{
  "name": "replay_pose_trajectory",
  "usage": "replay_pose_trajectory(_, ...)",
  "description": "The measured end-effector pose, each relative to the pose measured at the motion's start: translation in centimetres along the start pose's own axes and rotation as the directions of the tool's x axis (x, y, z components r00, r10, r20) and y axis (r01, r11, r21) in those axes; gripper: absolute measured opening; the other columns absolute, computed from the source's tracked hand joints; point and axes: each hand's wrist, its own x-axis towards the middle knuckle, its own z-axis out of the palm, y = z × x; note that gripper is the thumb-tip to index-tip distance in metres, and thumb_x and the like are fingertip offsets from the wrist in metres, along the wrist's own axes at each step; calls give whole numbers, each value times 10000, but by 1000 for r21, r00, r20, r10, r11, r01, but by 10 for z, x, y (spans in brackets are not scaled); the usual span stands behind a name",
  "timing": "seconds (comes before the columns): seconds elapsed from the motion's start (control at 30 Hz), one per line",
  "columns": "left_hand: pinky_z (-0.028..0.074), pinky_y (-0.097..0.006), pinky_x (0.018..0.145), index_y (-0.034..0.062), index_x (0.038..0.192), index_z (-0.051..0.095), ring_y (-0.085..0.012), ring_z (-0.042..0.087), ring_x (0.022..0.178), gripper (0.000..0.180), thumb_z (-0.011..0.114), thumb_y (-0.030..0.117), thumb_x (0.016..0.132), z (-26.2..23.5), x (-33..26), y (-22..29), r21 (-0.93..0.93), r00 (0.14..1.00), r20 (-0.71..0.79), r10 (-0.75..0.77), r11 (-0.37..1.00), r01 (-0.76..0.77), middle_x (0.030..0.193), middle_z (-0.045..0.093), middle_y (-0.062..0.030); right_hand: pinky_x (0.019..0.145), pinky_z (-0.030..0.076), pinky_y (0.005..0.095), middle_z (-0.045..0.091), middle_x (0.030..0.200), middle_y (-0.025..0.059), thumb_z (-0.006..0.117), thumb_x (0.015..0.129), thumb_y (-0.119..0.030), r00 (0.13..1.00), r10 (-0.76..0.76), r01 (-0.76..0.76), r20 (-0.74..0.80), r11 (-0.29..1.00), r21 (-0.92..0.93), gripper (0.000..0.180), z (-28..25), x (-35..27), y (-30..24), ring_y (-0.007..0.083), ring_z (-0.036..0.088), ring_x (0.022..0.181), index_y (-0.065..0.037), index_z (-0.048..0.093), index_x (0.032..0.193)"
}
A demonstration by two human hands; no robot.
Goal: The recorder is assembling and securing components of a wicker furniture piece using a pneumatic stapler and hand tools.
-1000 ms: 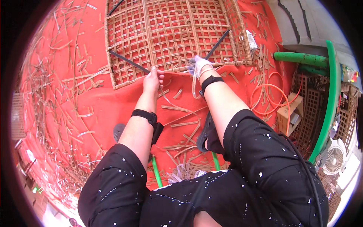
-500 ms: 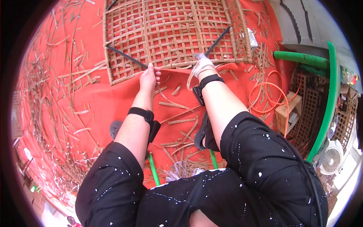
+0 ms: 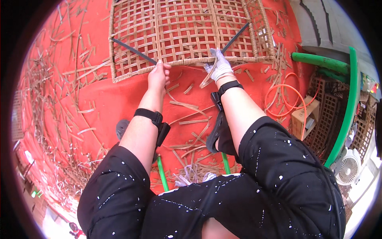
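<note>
A brown woven wicker panel [image 3: 183, 28] with an open lattice and a wrapped rim lies at the top of the view. At its near rim my bare left hand [image 3: 158, 75] is closed, thumb against the edge beside the end of a black bar [image 3: 135, 50]. Farther right along this rim is my right hand [image 3: 219, 67], in a whitish glove, fingers closed around a tan weaving strip [image 3: 206, 82] that loops below it. A second black bar [image 3: 235, 38] slants up from this hand across the lattice. Some fingertips are hidden.
Cut strips [image 3: 191, 105] litter the red ground cloth [image 3: 103, 99]. To the right are an orange hose [image 3: 287, 86], a cardboard box [image 3: 299, 120], a curved green frame [image 3: 347, 107] and a white fan [image 3: 347, 170]. Green stool legs [image 3: 162, 175] stand near my feet.
My right hand has moved slightly up and right along the rim, and the strip's loop has swung with it. My left hand now sits closer against the rim. The view has shifted a little.
</note>
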Motion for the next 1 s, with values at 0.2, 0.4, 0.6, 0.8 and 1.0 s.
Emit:
replay_pose_trajectory(0.2, 194, -226, 373, 119, 880, 525, -66, 252, 419, 411, 426, 514, 940, -14, -16, 27, 35, 981, -117, -153, 987, 158, 590, 382, 41, 882, 427, 423, 575, 1100, -40, 543, 923, -375, 1000, -20, 20, -8, 1000, -16, 233, 37, -54, -15, 200, 452, 1069, -181, 633, 1014)
replay_pose_trajectory(0.4, 202, -222, 369, 155, 892, 480, -54, 292, 416, 297, 595, 429, 886, -10, -63, 81, -315, 987, -25, 158, 936, -158, 591, 399, 40, 672, 447, 347, 600, 1003, 7, 551, 897, -394, 977, -153, 170, 148, 980, -104, 292, 70, -118, -52, 172, 513, 819, -147, 693, 961)
replay_pose_trajectory(0.6, 187, -219, 342, 141, 661, 466, -61, 290, 362, 363, 673, 383, 836, 1, -189, 175, -236, 885, -138, 445, 853, -465, 528, 408, 33, 551, 408, 286, 542, 705, 36, 525, 883, -382, 882, -301, 397, 363, 889, -228, 321, 114, -259, -116, 154, 482, 626, -119, 696, 951)
replay_pose_trajectory(0.8, 183, -232, 340, 141, 578, 427, -76, 283, 348, 432, 699, 377, 817, 3, -335, 199, -281, 798, -246, 551, 747, -603, 497, 404, 19, 509, 413, 260, 577, 705, 28, 502, 930, -303, 772, -335, 479, 540, 865, -149, 292, 97, -404, -154, 127, 498, 591, -66, 671, 915)
replay_pose_trajectory(1.0, 182, -232, 348, 90, 615, 501, -58, 284, 356, 365, 670, 306, 856, -23, -445, 153, -214, 763, -110, 637, 734, -644, 512, 449, 9, 561, 451, 257, 621, 778, 21, 550, 920, -282, 634, -287, 505, 718, 857, -103, 259, 31, -477, -152, 124, 550, 639, -42, 646, 904)
